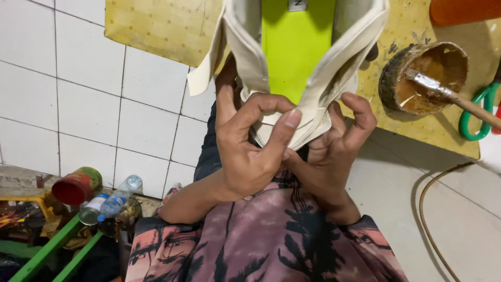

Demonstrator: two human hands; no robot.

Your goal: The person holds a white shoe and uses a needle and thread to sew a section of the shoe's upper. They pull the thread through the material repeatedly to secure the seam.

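Note:
A cream shoe upper [323,68] is stretched over a bright green shoe form [295,47], its heel end toward me. My left hand [250,146] grips the left side of the heel, thumb and forefinger pressing the cream material. On the other side my right hand [339,146] curls its fingers around the right edge of the heel. Both hands hold the piece just above my lap, close to my patterned pink shirt.
A yellow work board [156,26] lies beyond the shoe. A round bowl of brown glue [422,75] with a brush [459,99] sits on it at the right, beside green-handled scissors [477,117]. A red can [75,185] and plastic bottles [112,203] stand at lower left. A thin hose [425,209] curves over the white tiles.

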